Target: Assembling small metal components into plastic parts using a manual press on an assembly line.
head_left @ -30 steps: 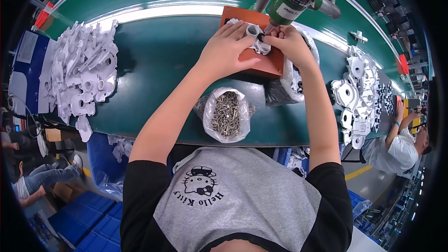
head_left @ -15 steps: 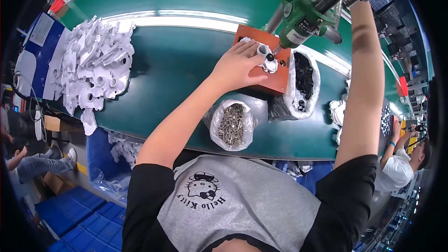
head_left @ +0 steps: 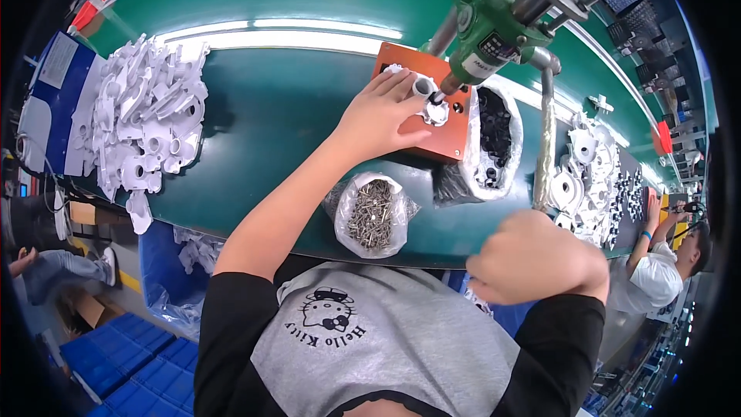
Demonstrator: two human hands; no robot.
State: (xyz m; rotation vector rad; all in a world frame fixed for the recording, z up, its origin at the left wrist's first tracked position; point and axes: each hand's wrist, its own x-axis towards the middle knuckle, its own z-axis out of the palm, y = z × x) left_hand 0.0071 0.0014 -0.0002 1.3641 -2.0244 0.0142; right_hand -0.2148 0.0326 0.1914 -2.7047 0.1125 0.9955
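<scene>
A white plastic part (head_left: 437,113) with round bosses lies on an orange fixture block (head_left: 440,144). My left hand (head_left: 378,120) rests over its left side, fingers spread and thumb apart on the block. Above it stands a green hand press (head_left: 482,38), its ram tip down at a small black piece (head_left: 436,99) on the part. My right hand (head_left: 532,259) is closed in a fist at the lower end of the press's long wrapped lever (head_left: 544,147), which points down toward me. The fist hides the lever's end.
An open bag of screws (head_left: 372,216) stands before the block; a bag of black pieces (head_left: 494,139) stands to its right. White parts pile up at left (head_left: 147,116) and right (head_left: 587,170). A co-worker (head_left: 664,270) sits at far right.
My right hand has come from the top right down toward me, swinging the lever down. The press ram has dropped onto the black piece. My left hand stays on the white part.
</scene>
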